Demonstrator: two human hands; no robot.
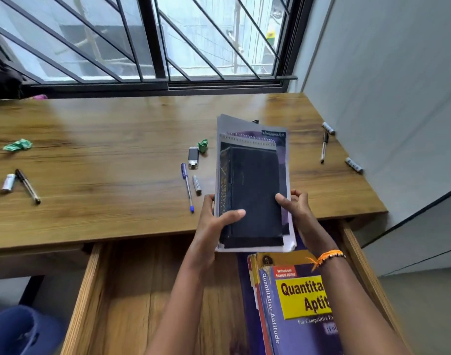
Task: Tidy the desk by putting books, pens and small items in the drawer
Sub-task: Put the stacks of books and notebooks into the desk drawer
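Books [254, 190] in a small stack are held above the front edge of the worktop [104, 162] and the open drawer [152, 290]: a dark hardback on top, a spiral notebook under it, and a larger grey-covered book at the bottom. The left hand [216, 221] grips the stack's left side, thumb flat across the dark cover and the other fingers curled out of sight beneath. The right hand [295, 203] holds the right edge, thumb on the cover and fingers [300, 193] bent round the side; an orange thread band [327, 257] circles that wrist. Inside the drawer, at its right, lies a purple and yellow textbook [293, 303], partly covered by the right forearm and cut off by the bottom of the frame. Just left of the stack on the worktop are a blue pen [187, 187], a battery [196, 184], a USB stick [193, 156] and a crumpled green paper [203, 145]. Far left lie another green paper [18, 145], a battery [8, 182] and a black pen [27, 185]. To the right are a pen [324, 147] and two batteries [354, 165]. The lettering on the hardback's spine is too blurred to read.
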